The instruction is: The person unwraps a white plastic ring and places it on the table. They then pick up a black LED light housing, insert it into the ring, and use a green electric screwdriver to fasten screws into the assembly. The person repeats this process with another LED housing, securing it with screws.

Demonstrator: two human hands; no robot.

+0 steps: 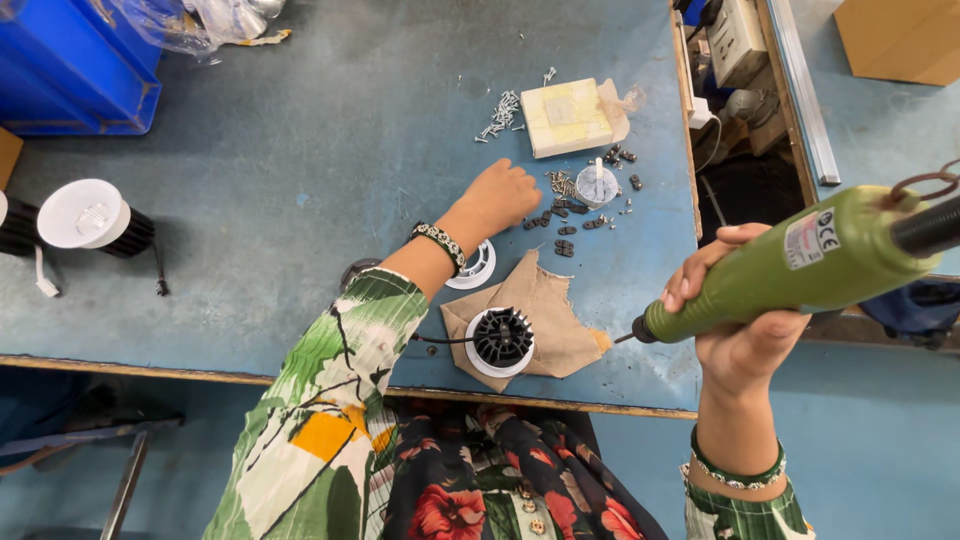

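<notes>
Head view: right hand point(735, 320) fingers clamp green screwdriver point(790, 265); left hand point(500, 195) curled over black clips point(565, 225).

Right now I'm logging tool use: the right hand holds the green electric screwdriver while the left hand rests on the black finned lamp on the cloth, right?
Not quite. In the head view the left hand reaches the small black parts, not the finned lamp. The right hand does hold the green screwdriver.

What we saw on the blue workbench point(300, 150)

Upper centre lay loose screws point(500, 113) beside a cream box point(567, 117); small black clips point(567, 215) sat mid-frame, a brown cloth point(560, 315) at the near edge, and a white lamp fitting point(92, 215) at left.
</notes>
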